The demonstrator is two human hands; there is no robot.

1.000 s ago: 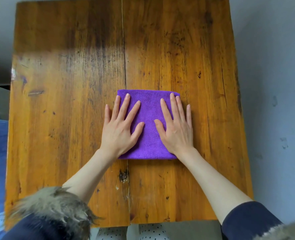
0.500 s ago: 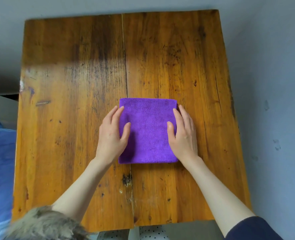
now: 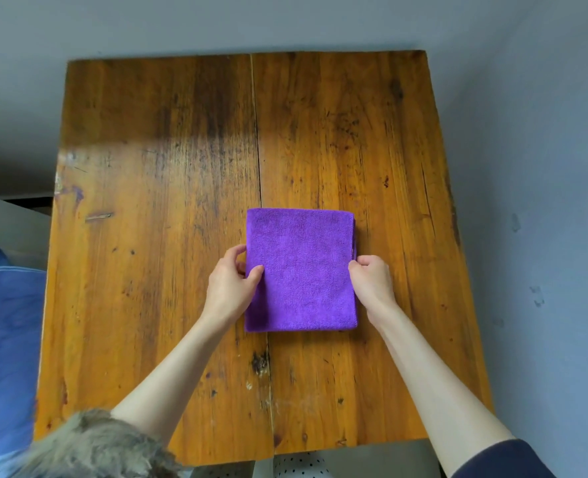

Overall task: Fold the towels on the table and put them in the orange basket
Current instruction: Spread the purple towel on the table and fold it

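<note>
A purple towel (image 3: 301, 269), folded into a small rectangle, lies flat near the middle of the wooden table (image 3: 154, 236). My left hand (image 3: 232, 282) pinches the towel's left edge, thumb on top and fingers curled under it. My right hand (image 3: 371, 279) grips the right edge the same way, fingers tucked beneath the folded layers. No orange basket is in view.
The table has a seam running down its middle and a dark knot (image 3: 259, 362) near the front. Grey floor surrounds it at the back and right. Blue fabric (image 3: 2, 339) lies off the left edge. A fur-trimmed sleeve (image 3: 96, 446) shows at bottom left.
Both hands slid off the towel's top to its side edges and curled around them. The camera view has risen, showing more of the table.
</note>
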